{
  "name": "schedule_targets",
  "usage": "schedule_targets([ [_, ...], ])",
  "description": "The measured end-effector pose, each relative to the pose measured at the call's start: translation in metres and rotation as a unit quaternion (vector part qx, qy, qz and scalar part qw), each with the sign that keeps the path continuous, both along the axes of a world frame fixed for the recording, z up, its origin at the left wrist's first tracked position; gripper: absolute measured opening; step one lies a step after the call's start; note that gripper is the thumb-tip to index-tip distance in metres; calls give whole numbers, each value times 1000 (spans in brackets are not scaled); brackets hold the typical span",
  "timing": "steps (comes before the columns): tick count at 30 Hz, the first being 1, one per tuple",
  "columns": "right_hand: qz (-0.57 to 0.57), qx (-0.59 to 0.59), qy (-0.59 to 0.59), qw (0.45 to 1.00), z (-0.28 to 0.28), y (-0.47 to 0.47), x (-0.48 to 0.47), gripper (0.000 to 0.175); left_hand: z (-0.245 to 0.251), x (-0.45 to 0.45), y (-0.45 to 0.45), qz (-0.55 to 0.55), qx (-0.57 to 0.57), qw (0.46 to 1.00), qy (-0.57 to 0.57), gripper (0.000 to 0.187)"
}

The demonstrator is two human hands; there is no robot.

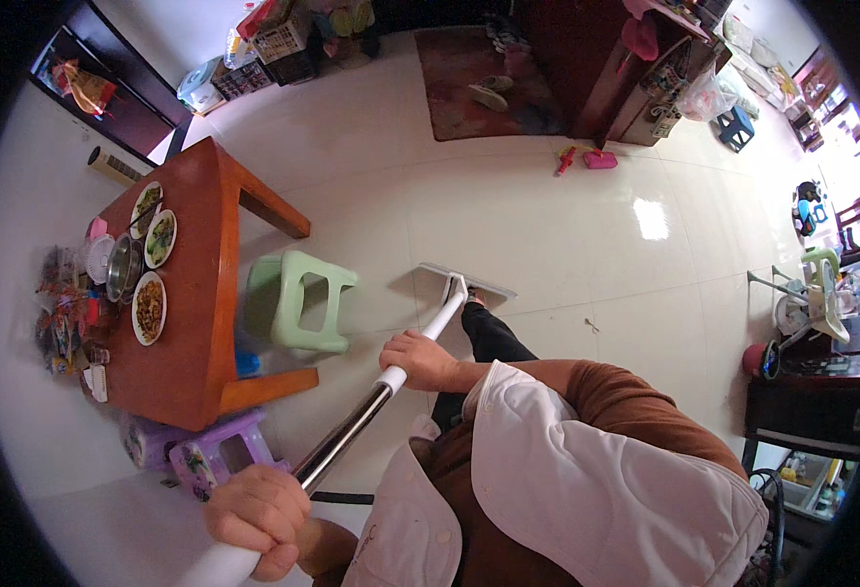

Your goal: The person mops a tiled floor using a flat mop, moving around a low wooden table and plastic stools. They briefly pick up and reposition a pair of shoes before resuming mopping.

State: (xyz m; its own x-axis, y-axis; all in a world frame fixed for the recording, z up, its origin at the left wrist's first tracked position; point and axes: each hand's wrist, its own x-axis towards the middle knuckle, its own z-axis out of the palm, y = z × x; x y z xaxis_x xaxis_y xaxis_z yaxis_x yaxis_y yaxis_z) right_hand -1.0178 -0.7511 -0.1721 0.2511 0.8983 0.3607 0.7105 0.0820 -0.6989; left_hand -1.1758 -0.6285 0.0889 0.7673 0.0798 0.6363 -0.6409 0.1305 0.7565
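Observation:
A flat floor mop with a white and chrome pole (345, 440) runs diagonally across the view. My left hand (257, 517) is closed around the white upper end of the pole. Further down, my right hand (419, 359) grips the white section just below the chrome tube. The wide mop head (499, 288) lies on the pale tiled floor (518, 220), close to my foot. A small scrap (591, 325) is on the tiles to the right of the mop head.
A green plastic stool (312, 301) stands beside the wooden table (188, 293), which holds dishes of food. Purple stools (217, 455) are near its lower end. A dark red rug (444, 88) with shoes lies ahead. A pink item (600, 160) rests by the cabinet (631, 110).

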Motion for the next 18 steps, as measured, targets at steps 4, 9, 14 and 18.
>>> schedule_targets([
  [4, 7, -7, -18, 1000, -3, 0, 3, 25, -4, -1, 0, 26, -3, 1000, 9, 21],
  [9, 2, -27, -16, 1000, -22, 7, 16, 25, -24, 1, 0, 48, 10, 999, 21, 21],
  [14, -49, -50, 46, 996, -69, 26, 51, 23, -61, 14, -6, 202, -4, 973, 108, 21],
  [18, -112, -109, 37, 987, -107, 34, 121, 21, -99, 52, -14, 270, 72, 940, 196, 18],
])
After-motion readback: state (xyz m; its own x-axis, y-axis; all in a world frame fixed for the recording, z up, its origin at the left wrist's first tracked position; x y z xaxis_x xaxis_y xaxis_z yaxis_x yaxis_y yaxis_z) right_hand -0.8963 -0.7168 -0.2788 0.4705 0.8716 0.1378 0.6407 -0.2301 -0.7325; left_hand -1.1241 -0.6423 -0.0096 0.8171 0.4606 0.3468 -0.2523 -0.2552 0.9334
